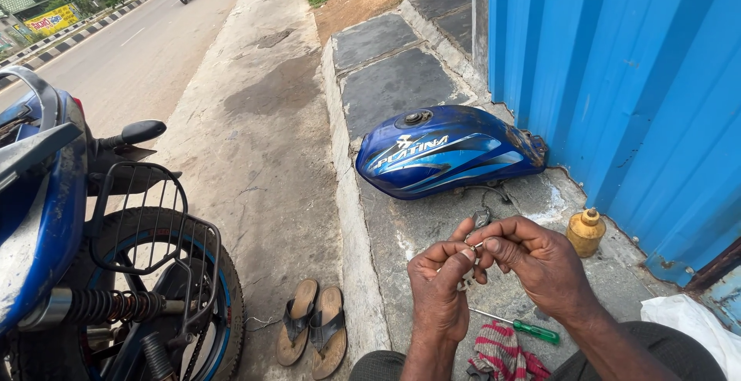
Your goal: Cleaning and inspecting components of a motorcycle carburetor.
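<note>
On the stone slab point(432, 234) lie 1 fuel tank point(448, 149), 1 screwdriver point(525, 327); 2 hands, left hand point(438, 292) and right hand point(532, 261), pinch 1 small part point(480, 220), mostly hidden.

A roadside motorcycle repair spot is showing here, out in the open. A detached blue fuel tank point(451, 149) is lying on stone paving against a blue corrugated metal wall point(617, 80). Left of the tank, a motorcycle point(93, 257) is standing at the road's edge; near the tank, a green-handled screwdriver point(525, 327) is lying.

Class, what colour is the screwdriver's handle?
Green: the screwdriver lies on the stone slab, seen in the head view.
</note>
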